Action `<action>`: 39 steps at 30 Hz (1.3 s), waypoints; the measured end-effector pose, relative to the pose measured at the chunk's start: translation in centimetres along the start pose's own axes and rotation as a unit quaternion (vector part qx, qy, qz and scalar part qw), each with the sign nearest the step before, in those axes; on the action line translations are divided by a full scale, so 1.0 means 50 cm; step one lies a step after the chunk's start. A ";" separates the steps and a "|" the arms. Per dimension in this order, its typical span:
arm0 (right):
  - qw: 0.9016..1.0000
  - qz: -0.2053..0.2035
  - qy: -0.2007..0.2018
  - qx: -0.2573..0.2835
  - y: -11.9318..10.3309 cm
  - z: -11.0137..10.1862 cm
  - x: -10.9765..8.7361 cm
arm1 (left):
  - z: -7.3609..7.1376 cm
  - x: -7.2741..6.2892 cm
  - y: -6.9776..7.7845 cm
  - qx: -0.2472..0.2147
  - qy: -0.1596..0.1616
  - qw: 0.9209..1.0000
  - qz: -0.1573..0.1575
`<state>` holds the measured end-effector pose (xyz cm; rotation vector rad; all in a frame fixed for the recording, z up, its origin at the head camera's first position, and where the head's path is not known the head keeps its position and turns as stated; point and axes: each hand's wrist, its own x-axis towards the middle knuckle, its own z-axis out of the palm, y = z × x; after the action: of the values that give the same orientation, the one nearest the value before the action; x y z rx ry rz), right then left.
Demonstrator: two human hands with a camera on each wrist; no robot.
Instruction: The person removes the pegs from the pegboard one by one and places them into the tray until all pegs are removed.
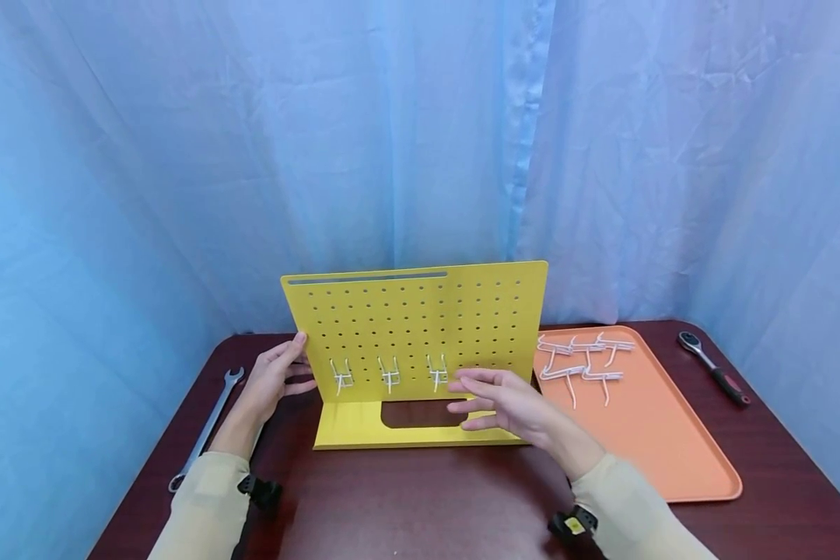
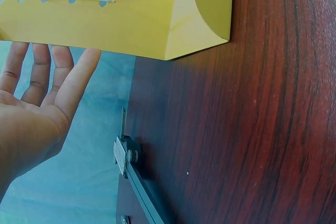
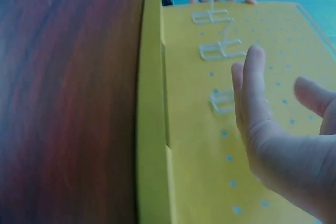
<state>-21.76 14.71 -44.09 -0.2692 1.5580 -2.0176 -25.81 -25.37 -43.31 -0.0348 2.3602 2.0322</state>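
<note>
A yellow pegboard stands upright on its folded base, with three white wire hooks in a row low on its left and middle. My left hand is at the board's left edge. Its thumb tip touches that edge, and the other fingers reach partly behind the panel. In front of the board, beside the rightmost mounted hook, is my right hand. Its fingers are extended and spread, holding nothing. From the right wrist view, those fingers partly cover the nearest hook.
An orange tray at the right carries several loose white hooks. A ratchet wrench lies right of it. Left of the board lies a combination wrench. A dark metal tool lies near the left forearm. Curtains surround the table.
</note>
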 end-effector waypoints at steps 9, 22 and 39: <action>0.997 0.014 -0.003 0.075 0.037 0.030 0.048 | 0.001 0.006 0.001 -0.003 -0.007 1.000 0.002; 0.995 0.010 0.022 0.099 0.052 0.055 0.083 | 0.001 0.005 0.000 0.000 -0.007 1.000 0.004; 0.996 0.022 0.056 0.070 0.059 0.053 0.099 | -0.002 0.004 -0.005 -0.002 -0.005 1.000 -0.003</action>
<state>-23.59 9.38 -46.96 -0.0683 1.4669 -2.1261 -25.98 -25.53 -43.55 -0.0314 2.3474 2.0284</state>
